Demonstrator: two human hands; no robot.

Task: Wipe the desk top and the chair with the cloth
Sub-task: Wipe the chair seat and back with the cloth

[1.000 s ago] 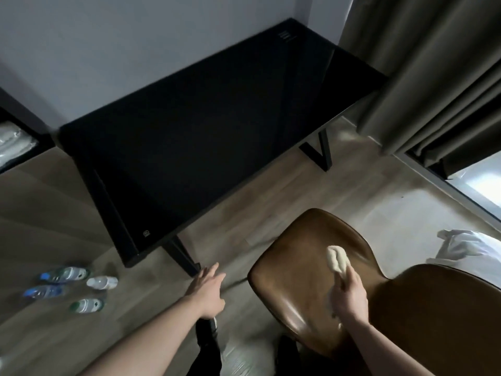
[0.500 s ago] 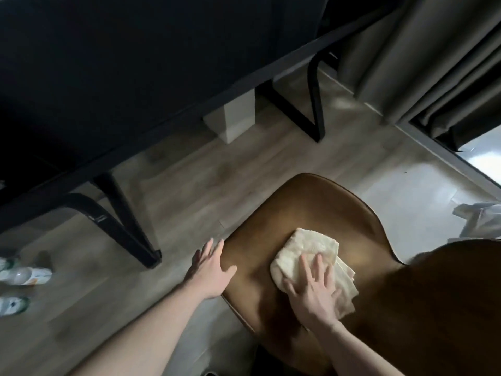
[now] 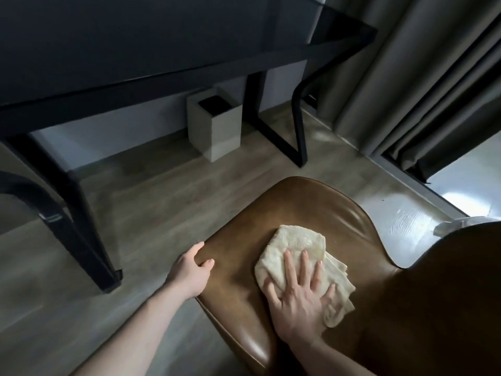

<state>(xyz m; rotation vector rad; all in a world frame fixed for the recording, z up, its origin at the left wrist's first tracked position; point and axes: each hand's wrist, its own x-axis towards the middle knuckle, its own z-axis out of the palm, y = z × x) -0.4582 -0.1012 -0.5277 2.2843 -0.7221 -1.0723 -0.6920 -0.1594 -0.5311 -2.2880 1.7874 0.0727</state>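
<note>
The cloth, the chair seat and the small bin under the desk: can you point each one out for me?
cloth (image 3: 295, 245): head view, on its upper spread part, above the fingers.
chair seat (image 3: 238, 270): head view, on bare brown leather between the two hands.
bin (image 3: 217, 134): head view, on its pale front wall.

Cloth (image 3: 294, 246): cream, crumpled and loosely folded, lying flat on the chair seat, right of its centre. Chair (image 3: 306, 204): brown glossy leather-like seat with rounded edges, in the near right of the scene, its backrest at the right edge. Desk top (image 3: 162, 36): black, smooth, bare, spanning the far left on black legs.
</note>
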